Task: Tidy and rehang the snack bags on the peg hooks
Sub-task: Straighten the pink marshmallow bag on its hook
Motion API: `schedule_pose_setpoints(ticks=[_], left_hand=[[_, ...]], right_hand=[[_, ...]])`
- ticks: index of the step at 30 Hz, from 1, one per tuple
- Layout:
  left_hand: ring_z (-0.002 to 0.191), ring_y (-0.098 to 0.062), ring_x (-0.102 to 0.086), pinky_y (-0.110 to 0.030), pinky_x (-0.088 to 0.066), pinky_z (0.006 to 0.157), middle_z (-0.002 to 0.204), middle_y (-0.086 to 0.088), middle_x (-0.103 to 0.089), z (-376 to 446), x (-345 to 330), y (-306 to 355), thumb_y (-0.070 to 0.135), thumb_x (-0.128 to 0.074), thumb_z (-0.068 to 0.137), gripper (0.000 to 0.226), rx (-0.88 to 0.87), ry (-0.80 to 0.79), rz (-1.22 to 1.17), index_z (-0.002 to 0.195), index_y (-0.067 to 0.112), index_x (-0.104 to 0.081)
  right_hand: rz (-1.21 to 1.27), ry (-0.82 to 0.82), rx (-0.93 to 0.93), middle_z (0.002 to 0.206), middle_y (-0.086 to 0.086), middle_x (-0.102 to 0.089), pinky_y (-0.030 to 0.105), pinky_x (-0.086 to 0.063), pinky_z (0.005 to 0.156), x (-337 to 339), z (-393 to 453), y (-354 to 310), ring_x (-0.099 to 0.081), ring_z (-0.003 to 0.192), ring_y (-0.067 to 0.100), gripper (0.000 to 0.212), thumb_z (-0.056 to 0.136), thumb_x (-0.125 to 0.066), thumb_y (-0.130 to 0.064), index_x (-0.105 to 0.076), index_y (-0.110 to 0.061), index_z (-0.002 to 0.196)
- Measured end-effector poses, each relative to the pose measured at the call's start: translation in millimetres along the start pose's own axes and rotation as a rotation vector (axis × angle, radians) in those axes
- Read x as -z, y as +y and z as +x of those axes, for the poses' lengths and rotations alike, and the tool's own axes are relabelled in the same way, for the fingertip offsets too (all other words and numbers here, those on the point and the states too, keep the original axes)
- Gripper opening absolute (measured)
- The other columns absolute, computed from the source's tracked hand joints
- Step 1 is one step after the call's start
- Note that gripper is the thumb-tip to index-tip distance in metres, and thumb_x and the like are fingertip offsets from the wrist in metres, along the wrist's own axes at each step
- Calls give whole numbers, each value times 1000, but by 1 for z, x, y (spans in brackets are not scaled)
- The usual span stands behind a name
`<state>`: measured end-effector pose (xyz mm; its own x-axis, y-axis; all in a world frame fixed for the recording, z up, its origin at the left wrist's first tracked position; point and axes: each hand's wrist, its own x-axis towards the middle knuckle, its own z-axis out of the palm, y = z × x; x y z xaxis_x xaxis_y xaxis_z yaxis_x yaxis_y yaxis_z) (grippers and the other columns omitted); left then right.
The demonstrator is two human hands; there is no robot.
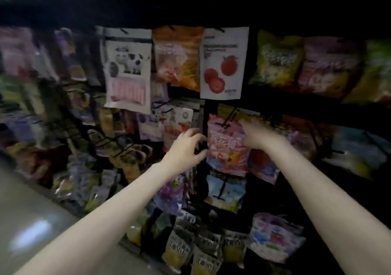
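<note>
While our right hand (257, 134) grips the pink snack bag (227, 145) near its peg hook (229, 117), seemingly to steady it, our left hand (186, 145) hovers beside it, fingers (195, 134) curled, grasping nothing.

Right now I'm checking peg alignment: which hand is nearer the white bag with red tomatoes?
Right. The right hand sits just below that white bag, on the pink bag; the left hand is lower-left.

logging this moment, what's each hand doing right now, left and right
Left hand: fingers curled at the pink bag's left edge; grip cannot be told.
Right hand: on the pink bag's upper right; blurred, grip cannot be told.
</note>
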<state>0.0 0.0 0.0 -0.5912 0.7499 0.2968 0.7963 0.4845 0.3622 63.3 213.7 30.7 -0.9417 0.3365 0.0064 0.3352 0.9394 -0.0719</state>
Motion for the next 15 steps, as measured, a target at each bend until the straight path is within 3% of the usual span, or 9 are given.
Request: schedule_pose_setpoints(ticks=[4,6,8,11,13,15], left_hand=[[129,-29,-36,-35,-34,102,145,-8,-34,26,-2,-22,31,-53,93,44,-77,-5,-110,133,14,-46],[132,-26,-34,-32,-31,102,146,-7,-34,36,-4,-28,30,-54,93,45,-136,-12,-144,134,16,-45],[132,-24,-34,-26,-29,100,145,-6,-35,43,-3,-37,28,-55,92,45,-181,6,-177,134,16,-44],[130,-24,-37,-27,-30,100,142,-7,-39,48,0,-46,25,-56,91,45,-181,19,-223,134,13,-45],[129,-24,-38,-29,-32,101,140,-8,-41,48,1,-50,26,-56,91,45,-195,13,-238,133,12,-46],[128,-23,-39,-26,-31,99,138,-8,-43,47,6,-55,26,-57,91,45,-218,21,-249,132,11,-46]], right_hand=[[-133,-47,-153,128,11,-49,31,-48,75,-2,7,-17,-55,106,30,53,90,-51,-18,-31,-17,139],[-100,-68,-183,124,11,-52,31,-51,73,2,10,-17,-57,100,29,55,90,-52,-17,-30,-16,140],[-14,-32,-182,120,12,-54,28,-43,66,9,12,-21,-56,99,28,46,91,-54,-17,-39,-12,135],[31,-9,-202,108,11,-55,29,-44,64,11,17,-34,-56,93,26,29,90,-56,-14,-52,-9,118],[-32,38,-260,97,9,-54,30,-47,66,8,18,-43,-57,89,26,7,89,-55,-9,-55,-9,96],[-69,85,-316,80,5,-47,28,-40,58,5,17,-50,-53,77,24,20,87,-50,-2,-42,-12,71]])
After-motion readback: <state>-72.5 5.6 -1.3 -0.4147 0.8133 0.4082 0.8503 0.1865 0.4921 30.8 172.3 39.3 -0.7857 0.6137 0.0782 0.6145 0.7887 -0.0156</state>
